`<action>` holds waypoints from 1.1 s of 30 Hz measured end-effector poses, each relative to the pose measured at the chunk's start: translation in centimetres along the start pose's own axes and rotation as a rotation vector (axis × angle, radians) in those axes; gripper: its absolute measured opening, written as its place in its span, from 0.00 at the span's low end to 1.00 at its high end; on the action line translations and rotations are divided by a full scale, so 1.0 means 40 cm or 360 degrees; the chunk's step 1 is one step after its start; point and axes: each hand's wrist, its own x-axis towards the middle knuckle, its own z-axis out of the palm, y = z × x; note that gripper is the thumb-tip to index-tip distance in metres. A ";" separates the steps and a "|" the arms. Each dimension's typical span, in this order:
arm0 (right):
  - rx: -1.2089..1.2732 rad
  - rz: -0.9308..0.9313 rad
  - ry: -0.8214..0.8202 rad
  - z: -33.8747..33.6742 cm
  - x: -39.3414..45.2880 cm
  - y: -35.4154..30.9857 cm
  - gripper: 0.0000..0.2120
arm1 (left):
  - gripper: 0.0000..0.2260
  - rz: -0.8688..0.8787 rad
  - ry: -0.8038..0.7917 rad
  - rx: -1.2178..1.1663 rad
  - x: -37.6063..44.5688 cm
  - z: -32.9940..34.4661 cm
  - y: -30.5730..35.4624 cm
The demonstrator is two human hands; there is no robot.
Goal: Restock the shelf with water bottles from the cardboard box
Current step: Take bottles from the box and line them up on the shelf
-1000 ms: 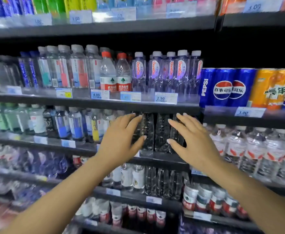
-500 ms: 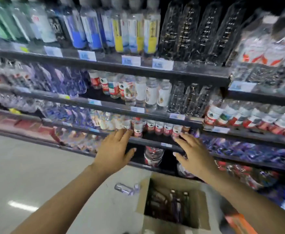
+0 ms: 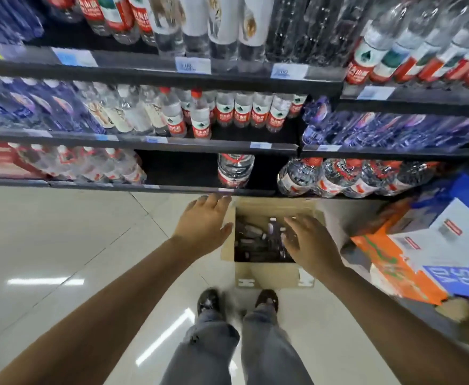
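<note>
- Head view: the cardboard box point(image 3: 266, 270) stands open on the floor point(image 3: 61, 232), just in front of the bottom shelf point(image 3: 172, 187) and directly ahead of the person's shoes point(image 3: 208, 301).
- Dark water bottles point(image 3: 258, 240) lie inside the box, jumbled on their sides; how many there are cannot be told.
- The left hand point(image 3: 204, 225) hangs over the box's left edge, fingers spread and straight, holding nothing.
- The right hand point(image 3: 311, 244) hovers over the box's right half, palm down, fingers spread, holding nothing; whether it touches a bottle cannot be told.
- On the bottom shelf, one large red-labelled bottle point(image 3: 235, 170) stands alone behind the box, with a dark gap at its left and a row of similar bottles point(image 3: 338, 176) at its right.
- The shelves above carry rows of red-labelled, white-labelled and purple-labelled bottles, with price tags point(image 3: 193, 65) along the front edges.
- Printed cartons point(image 3: 436, 245) in orange, blue and white lie on the floor at the box's right.
</note>
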 end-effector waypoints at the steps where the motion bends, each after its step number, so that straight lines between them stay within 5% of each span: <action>1: 0.0002 0.0017 -0.0007 0.027 -0.003 0.022 0.19 | 0.27 0.0000 -0.0032 -0.0018 0.014 0.028 0.009; 8: 0.0061 0.0225 -0.0124 0.274 0.008 0.205 0.24 | 0.26 0.0015 -0.0184 -0.0136 0.145 0.320 0.032; 23: 0.0092 0.0518 -0.0234 1.085 0.153 0.699 0.23 | 0.25 0.0034 -0.0367 0.0070 0.605 1.261 -0.003; 33: 0.0102 0.0396 -0.0057 1.280 0.264 0.824 0.25 | 0.30 0.0090 -0.0652 0.0538 0.831 1.616 -0.058</action>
